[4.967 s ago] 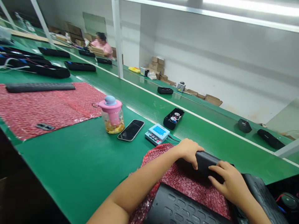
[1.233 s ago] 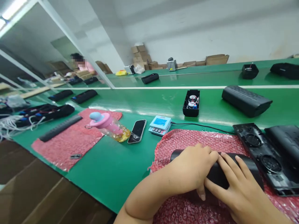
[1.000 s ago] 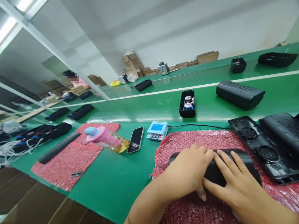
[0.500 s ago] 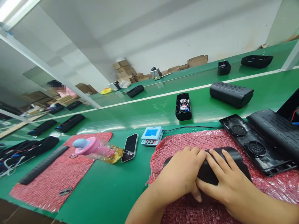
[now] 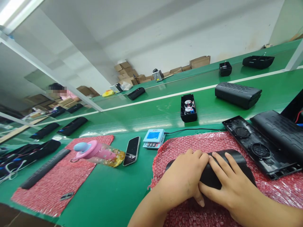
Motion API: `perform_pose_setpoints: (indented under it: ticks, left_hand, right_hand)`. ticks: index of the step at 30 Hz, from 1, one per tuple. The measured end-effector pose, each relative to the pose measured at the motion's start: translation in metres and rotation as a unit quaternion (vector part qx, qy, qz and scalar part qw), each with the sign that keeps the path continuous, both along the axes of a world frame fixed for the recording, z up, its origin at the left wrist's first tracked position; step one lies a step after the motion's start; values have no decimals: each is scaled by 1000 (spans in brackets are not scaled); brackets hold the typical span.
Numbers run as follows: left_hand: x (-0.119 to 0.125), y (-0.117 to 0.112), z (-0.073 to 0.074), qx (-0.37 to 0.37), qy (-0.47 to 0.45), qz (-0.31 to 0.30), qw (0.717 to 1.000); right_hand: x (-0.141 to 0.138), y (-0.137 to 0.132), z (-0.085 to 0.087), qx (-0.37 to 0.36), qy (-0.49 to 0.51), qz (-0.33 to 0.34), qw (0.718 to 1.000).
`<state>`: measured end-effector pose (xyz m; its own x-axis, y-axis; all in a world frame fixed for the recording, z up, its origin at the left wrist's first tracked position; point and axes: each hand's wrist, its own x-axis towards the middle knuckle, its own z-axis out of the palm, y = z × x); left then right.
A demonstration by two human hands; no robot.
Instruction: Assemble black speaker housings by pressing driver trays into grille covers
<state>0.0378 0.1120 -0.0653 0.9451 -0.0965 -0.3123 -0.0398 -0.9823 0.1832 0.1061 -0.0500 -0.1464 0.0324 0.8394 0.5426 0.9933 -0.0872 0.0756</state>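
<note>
A black speaker housing (image 5: 211, 176) rests on the red bubble wrap (image 5: 189, 145) in front of me, partly covered by both hands. My left hand (image 5: 187, 173) is closed over its left and middle part, with the fingers bent across the top. My right hand (image 5: 228, 181) grips it from the right, its fingers over the top and its thumb on the near side. The two hands meet at the middle. Beside them on the right lies an open black shell (image 5: 253, 146) with two round speaker grilles, next to a ribbed black cover (image 5: 276, 132).
A blue tester with a screen (image 5: 154, 138), a phone (image 5: 131, 151) and a pink-topped bottle (image 5: 99, 153) stand to the left. Beyond lie an open black box with wires (image 5: 188, 108) and a black speaker case (image 5: 238, 94). A person (image 5: 62, 91) sits far left.
The open box and speaker case on the nearer green strip have shifted slightly right; the black parts on the far strip moved slightly left. Both hands keep their hold on the housing.
</note>
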Motion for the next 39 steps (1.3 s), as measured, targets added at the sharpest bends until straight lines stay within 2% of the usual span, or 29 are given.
perform_pose_setpoints:
  ticks: [34, 39]
  left_hand:
    - [-1, 0, -2, 3, -19, -1, 1000]
    - [0, 1, 0, 1, -20, -8, 1000]
  right_hand:
    - [-1, 0, 1, -5, 0, -10, 1000]
    - [0, 1, 4, 14, 10, -6, 1000]
